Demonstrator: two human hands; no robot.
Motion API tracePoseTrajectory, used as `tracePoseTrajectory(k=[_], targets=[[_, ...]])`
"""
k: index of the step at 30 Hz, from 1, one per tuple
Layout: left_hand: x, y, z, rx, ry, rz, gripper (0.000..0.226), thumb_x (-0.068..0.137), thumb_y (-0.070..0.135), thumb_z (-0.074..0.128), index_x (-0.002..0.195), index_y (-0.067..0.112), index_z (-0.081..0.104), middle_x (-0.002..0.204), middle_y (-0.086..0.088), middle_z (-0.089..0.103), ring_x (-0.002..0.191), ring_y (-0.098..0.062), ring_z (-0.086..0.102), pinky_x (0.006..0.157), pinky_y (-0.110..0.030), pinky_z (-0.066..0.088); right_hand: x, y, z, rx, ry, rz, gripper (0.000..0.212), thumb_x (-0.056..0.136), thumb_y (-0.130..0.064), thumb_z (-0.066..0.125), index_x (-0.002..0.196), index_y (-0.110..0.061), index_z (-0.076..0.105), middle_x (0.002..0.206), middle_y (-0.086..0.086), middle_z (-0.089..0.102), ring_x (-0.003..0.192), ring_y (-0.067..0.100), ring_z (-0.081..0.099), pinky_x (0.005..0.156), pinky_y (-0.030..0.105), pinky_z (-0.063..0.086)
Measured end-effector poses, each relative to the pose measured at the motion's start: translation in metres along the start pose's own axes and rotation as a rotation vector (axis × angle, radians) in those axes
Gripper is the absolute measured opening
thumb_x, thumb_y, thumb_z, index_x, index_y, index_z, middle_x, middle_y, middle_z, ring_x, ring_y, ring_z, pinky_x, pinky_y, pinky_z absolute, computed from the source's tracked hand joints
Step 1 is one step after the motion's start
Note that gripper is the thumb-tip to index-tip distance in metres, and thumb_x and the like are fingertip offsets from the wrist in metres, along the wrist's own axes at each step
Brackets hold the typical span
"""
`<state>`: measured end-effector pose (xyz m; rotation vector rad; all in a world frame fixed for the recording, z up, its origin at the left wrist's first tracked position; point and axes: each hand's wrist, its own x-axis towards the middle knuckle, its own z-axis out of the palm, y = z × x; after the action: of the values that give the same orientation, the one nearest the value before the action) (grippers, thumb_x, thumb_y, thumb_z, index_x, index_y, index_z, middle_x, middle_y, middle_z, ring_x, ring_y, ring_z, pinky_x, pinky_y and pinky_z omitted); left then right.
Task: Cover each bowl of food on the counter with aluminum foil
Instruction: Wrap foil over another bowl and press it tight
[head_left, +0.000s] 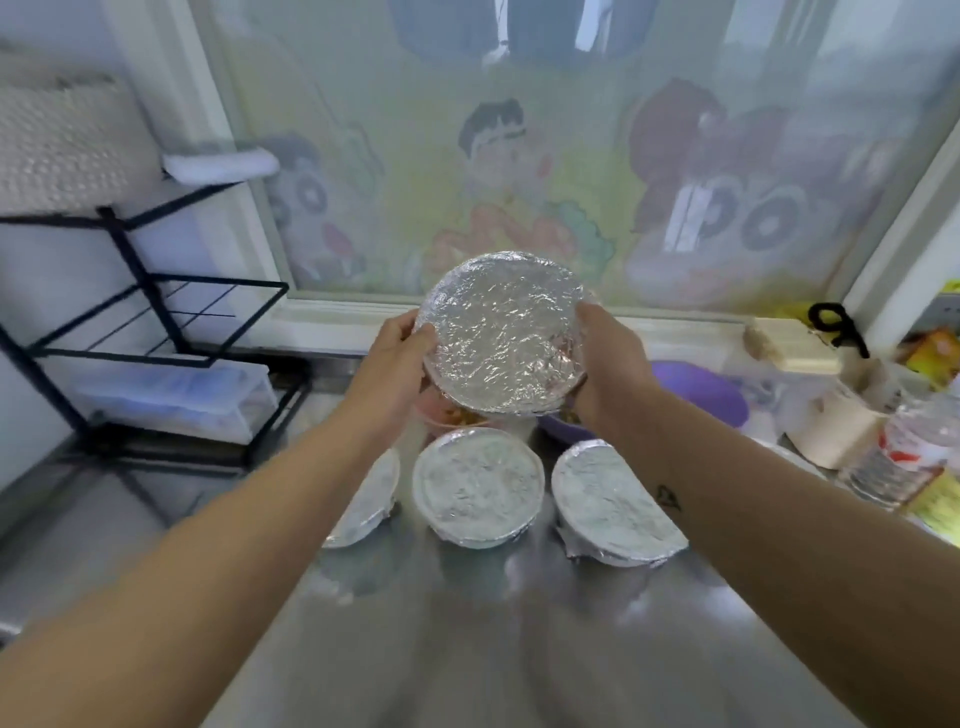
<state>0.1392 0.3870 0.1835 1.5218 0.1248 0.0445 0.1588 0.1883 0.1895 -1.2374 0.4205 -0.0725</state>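
Observation:
A foil-covered bowl (503, 332) is held above the steel counter (467, 634), tilted so its foil top faces me. My left hand (397, 358) grips its left rim and my right hand (605, 358) grips its right rim. Below it on the counter stand three bowls wrapped in foil: one at the left (371, 501) partly hidden by my left forearm, one in the middle (478, 486), one at the right (608, 501). Behind them, under the held bowl, an uncovered pink bowl with food (452, 415) peeks out.
A black wire rack (156, 322) with a clear plastic box (176, 400) stands at the left. A purple bowl (696, 389), a plastic bottle (904, 447), a cream container (831, 431) and packets crowd the right side. A window with cartoon film (519, 156) backs the counter.

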Motion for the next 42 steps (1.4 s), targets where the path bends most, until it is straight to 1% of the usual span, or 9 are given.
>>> tracePoseTrajectory(k=[3, 8, 11, 13, 20, 24, 27, 33, 42], targets=[[0.042, -0.003, -0.054, 0.065, 0.012, -0.041, 0.046, 0.081, 0.042, 0.067, 0.125, 0.030, 0.061, 0.120, 0.002, 0.071, 0.109, -0.024, 0.068, 0.097, -0.050, 0.053, 0.022, 0.012, 0.058, -0.055, -0.096, 0.047, 0.092, 0.050, -0.054, 0.071, 0.133, -0.017, 0.053, 0.116, 0.010, 0.070, 0.101, 0.033, 0.071, 0.088, 0.053, 0.058], [0.093, -0.015, -0.120, 0.090, 0.026, -0.141, 0.021, 0.105, 0.018, 0.046, 0.120, 0.019, 0.061, 0.105, 0.004, 0.072, 0.085, -0.007, 0.070, 0.075, -0.025, 0.056, 0.060, 0.052, 0.134, -0.205, -0.192, 0.148, 0.097, 0.063, -0.060, 0.072, 0.142, -0.009, 0.048, 0.127, 0.014, 0.064, 0.108, 0.036, 0.067, 0.097, 0.052, 0.054], [0.117, -0.036, -0.152, 0.077, 0.023, -0.232, 0.027, 0.106, 0.021, 0.046, 0.132, 0.017, 0.053, 0.119, 0.000, 0.064, 0.099, -0.012, 0.063, 0.090, -0.032, 0.051, 0.072, 0.074, 0.169, -0.326, -0.208, 0.166, 0.065, 0.097, -0.041, 0.062, 0.145, -0.001, 0.046, 0.141, 0.005, 0.051, 0.130, 0.032, 0.052, 0.113, 0.045, 0.039], [0.130, -0.054, -0.168, 0.059, 0.040, -0.299, 0.029, 0.105, 0.020, 0.047, 0.133, 0.015, 0.052, 0.121, -0.003, 0.063, 0.103, -0.016, 0.062, 0.082, -0.028, 0.052, 0.087, 0.096, 0.184, -0.349, -0.209, 0.219, 0.056, 0.103, -0.033, 0.056, 0.145, 0.001, 0.044, 0.143, 0.005, 0.050, 0.130, 0.026, 0.050, 0.111, 0.036, 0.037], [0.154, -0.118, -0.197, 0.061, 0.103, -0.475, 0.041, 0.100, 0.026, 0.057, 0.140, 0.020, 0.049, 0.129, -0.006, 0.063, 0.114, -0.025, 0.063, 0.101, -0.044, 0.051, 0.113, 0.152, 0.213, -0.449, -0.251, 0.333, 0.064, 0.094, -0.050, 0.059, 0.145, -0.013, 0.051, 0.145, 0.005, 0.055, 0.125, 0.024, 0.054, 0.096, 0.034, 0.034], [0.155, -0.132, -0.197, 0.025, 0.088, -0.536, 0.037, 0.100, 0.021, 0.056, 0.137, 0.020, 0.051, 0.129, -0.007, 0.063, 0.115, -0.024, 0.061, 0.104, -0.043, 0.049, 0.123, 0.165, 0.219, -0.535, -0.310, 0.372, 0.105, 0.072, -0.070, 0.051, 0.159, -0.016, 0.027, 0.164, 0.005, 0.029, 0.149, 0.027, 0.031, 0.119, 0.047, 0.025], [0.152, -0.139, -0.194, 0.006, 0.098, -0.569, 0.035, 0.100, 0.017, 0.054, 0.135, 0.016, 0.052, 0.129, -0.010, 0.063, 0.117, -0.025, 0.060, 0.108, -0.045, 0.046, 0.129, 0.170, 0.220, -0.586, -0.317, 0.373, 0.099, 0.084, -0.071, 0.048, 0.162, -0.017, 0.017, 0.168, 0.004, 0.017, 0.154, 0.028, 0.017, 0.123, 0.050, 0.015], [0.156, -0.141, -0.192, 0.005, 0.107, -0.568, 0.040, 0.101, 0.014, 0.053, 0.140, 0.015, 0.049, 0.129, -0.009, 0.062, 0.116, -0.024, 0.060, 0.106, -0.042, 0.047, 0.127, 0.166, 0.224, -0.731, -0.277, 0.319, 0.070, 0.103, -0.053, 0.043, 0.156, -0.008, 0.032, 0.160, 0.015, 0.035, 0.147, 0.033, 0.032, 0.122, 0.046, 0.022], [0.159, -0.134, -0.191, 0.145, 0.096, -0.546, 0.046, 0.099, 0.019, 0.053, 0.144, 0.019, 0.042, 0.138, -0.006, 0.055, 0.120, -0.023, 0.055, 0.104, -0.042, 0.046, 0.106, 0.107, 0.181, -1.041, -0.291, 0.140, 0.037, 0.105, -0.028, 0.050, 0.132, -0.006, 0.063, 0.133, 0.015, 0.062, 0.112, 0.030, 0.059, 0.096, 0.034, 0.043]])
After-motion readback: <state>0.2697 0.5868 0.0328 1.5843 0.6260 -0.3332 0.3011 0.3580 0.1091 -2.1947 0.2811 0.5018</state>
